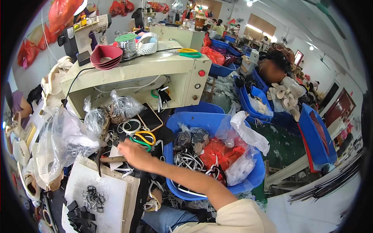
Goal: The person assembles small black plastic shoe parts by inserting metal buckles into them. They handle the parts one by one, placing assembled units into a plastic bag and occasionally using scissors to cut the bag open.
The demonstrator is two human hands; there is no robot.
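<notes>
My right hand point(135, 154) reaches in from the lower right, its fingers curled around the end of a hammer's wooden handle point(111, 159). The dark hammer head point(98, 162) points away from my palm, over the edge of a pale board point(103, 186). On that board lie a small heap of dark metal rings or buckles point(94, 199) and a pile of short black straps point(81, 218). Just beyond my fingers are scissors with green and yellow handles point(143, 139) and a roll of white tape point(129, 126). My left hand is out of view.
A blue tub point(217, 194) with bags and straps stands right of the bench. A beige machine housing point(136, 73) carries red trays point(106, 57), a spool point(126, 46) and more scissors point(189, 53). Clear plastic bags point(50, 143) crowd the left; more blue tubs point(254, 104) stand behind.
</notes>
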